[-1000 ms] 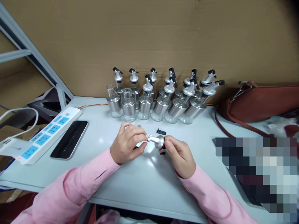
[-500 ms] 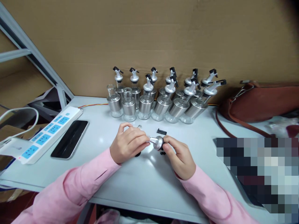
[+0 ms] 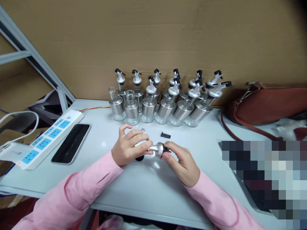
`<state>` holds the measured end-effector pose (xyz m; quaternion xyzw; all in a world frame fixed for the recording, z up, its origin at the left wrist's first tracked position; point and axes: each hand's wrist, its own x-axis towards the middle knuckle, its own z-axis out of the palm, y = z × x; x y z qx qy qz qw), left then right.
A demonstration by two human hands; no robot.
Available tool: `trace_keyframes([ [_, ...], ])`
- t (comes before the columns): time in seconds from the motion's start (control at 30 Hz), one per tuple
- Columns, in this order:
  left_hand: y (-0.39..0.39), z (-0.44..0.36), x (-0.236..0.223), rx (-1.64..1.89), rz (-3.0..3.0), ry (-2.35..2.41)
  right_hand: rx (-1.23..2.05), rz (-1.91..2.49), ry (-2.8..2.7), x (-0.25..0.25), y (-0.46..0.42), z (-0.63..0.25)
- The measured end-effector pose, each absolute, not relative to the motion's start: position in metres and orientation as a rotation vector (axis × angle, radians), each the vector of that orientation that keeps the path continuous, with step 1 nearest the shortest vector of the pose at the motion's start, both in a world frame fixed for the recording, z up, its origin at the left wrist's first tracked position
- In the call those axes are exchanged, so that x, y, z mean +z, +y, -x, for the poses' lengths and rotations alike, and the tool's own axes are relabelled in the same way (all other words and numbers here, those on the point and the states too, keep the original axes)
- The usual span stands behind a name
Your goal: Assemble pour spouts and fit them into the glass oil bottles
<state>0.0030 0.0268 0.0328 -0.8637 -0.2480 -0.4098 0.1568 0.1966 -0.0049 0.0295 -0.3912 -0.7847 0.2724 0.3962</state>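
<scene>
Between my hands lies a silver bottle pourer (image 3: 159,149) with a black stopper end, held nearly level above the table. My right hand (image 3: 183,163) pinches it at the black end with thumb and forefinger. The fingertips of my left hand (image 3: 131,145) close on the slim spout tip; its forefinger is bent up. Just beyond the pourer a small black lever piece (image 3: 165,135) lies on the table. Partly hidden under my left hand is a round black piece (image 3: 139,158). A small clear rounded thing (image 3: 143,130) shows behind my left fingers.
Two rows of glass bottles with steel sleeves (image 3: 149,110) stand at the back; two front-left ones have bare necks (image 3: 130,95), others carry pourers. At left are a phone (image 3: 71,143) and a power strip (image 3: 51,139). A brown bag (image 3: 275,105) sits right, near a blurred patch.
The pourer has shifted slightly left and become more level. My left fingers have spread a little, and more of the round black piece beneath them shows.
</scene>
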Motion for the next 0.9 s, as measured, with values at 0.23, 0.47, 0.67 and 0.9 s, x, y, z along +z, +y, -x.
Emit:
trace_keyframes([
  [0.23,0.03,0.001,0.037,-1.079,2.836,-0.815,0.645,0.996,-2.044,0.03,-0.004,-0.195],
  [0.47,0.036,0.005,0.039,-1.043,3.105,-1.0,0.541,0.99,-2.08,0.029,-0.002,-0.193],
  [0.67,0.037,0.006,0.042,-0.998,3.177,-1.065,0.451,0.979,-2.115,0.029,-0.002,-0.191],
  [0.9,0.037,0.007,0.046,-0.894,3.229,-1.113,0.315,0.971,-2.155,0.026,-0.001,-0.191],
])
